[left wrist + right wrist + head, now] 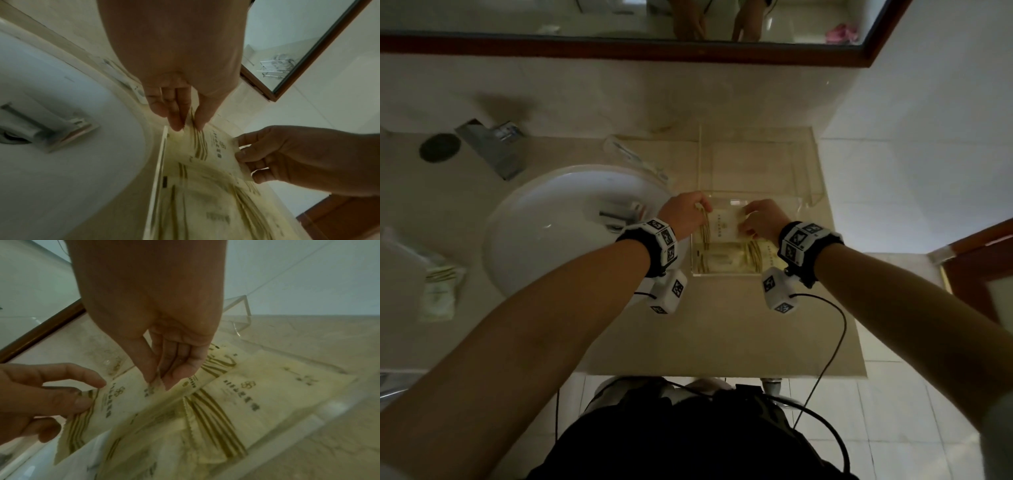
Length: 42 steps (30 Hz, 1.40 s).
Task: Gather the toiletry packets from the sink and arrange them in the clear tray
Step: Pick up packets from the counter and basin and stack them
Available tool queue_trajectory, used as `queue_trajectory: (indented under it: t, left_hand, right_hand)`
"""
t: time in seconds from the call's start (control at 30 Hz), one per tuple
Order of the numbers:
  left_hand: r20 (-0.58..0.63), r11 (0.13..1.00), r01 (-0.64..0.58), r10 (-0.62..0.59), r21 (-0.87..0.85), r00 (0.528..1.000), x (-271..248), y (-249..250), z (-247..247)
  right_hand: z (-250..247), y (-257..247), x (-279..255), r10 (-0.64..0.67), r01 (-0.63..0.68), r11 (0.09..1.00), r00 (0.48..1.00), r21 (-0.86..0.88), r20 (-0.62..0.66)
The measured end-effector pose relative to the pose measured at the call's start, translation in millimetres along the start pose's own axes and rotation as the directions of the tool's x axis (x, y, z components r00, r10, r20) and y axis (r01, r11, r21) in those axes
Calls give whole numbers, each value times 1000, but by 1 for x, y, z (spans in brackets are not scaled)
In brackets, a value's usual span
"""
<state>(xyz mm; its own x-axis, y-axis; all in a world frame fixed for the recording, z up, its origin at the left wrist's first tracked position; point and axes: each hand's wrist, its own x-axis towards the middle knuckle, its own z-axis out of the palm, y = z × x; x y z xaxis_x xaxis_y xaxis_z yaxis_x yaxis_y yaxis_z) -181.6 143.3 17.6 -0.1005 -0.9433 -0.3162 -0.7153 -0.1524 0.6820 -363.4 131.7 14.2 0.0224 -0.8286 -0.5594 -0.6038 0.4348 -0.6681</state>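
Note:
A cream toiletry packet (724,224) with olive stripes hangs between my two hands over the near part of the clear tray (756,129). My left hand (690,214) pinches its striped left edge between thumb and fingers (174,123). My right hand (760,221) pinches the opposite edge, thumb against fingers (185,369). In the right wrist view the held packet (127,395) sits tilted above several like packets (246,394) lying flat and overlapping in the tray. A small boxed item (619,212) lies in the white sink (544,246).
More packets (440,291) lie on the counter left of the sink. A wrapped toothbrush (635,157) rests behind the basin beside the tray. The faucet (489,144) stands at the back left. The tray's far half shows bare floor. The counter edge (722,375) is near my body.

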Motion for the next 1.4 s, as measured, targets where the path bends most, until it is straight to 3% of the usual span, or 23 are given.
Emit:
queue_trajectory:
  t: [0.13, 0.53, 0.87, 1.07, 1.2, 1.4]
  left_hand:
    - [58, 983, -33, 23, 179, 998, -2, -1, 9]
    - [-35, 897, -118, 147, 426, 989, 7, -3, 25]
    - [161, 827, -250, 194, 504, 968, 10, -10, 29]
    - [188, 777, -281, 211, 563, 959, 15, -13, 31]
    - [198, 766, -280, 201, 579, 959, 16, -15, 31]
    - [220, 743, -286, 189, 606, 957, 18, -17, 27]
  right_hand:
    - [-2, 9, 0, 7, -4, 997, 999, -75, 41]
    - [11, 9, 18, 69, -63, 995, 994, 72, -82]
    - [8, 10, 22, 74, -66, 996, 989, 63, -130]
    - [0, 13, 18, -9, -11, 987, 993, -160, -122]
    - [-3, 16, 15, -102, 74, 916, 993, -395, -52]
    - [0, 20, 16, -149, 105, 843, 988, -528, -41]
